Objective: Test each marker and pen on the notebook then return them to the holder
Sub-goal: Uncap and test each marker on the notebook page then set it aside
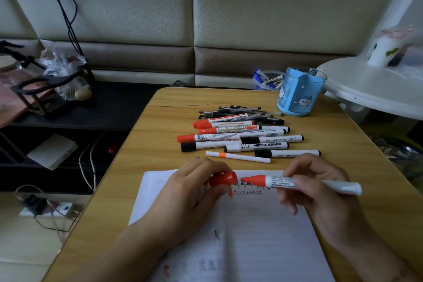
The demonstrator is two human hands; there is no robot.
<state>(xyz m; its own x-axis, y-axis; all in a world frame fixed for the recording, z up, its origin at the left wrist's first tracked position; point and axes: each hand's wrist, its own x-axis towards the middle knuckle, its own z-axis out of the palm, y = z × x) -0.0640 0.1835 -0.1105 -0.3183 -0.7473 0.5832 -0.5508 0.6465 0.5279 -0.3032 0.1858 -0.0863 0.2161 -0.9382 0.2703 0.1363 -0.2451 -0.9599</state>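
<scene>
Left hand [194,190] pinches the red cap [223,178]; right hand [320,190] grips the marker [304,184] mid-barrel, tip toward nine o'clock. Light, stiff, probably slick plastic.

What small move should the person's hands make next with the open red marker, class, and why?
Probably push the red cap, held in the left hand, onto the marker held in the right hand. Red marks already sit on the notebook below the bare tip, and cap and tip face each other, apart.
</scene>
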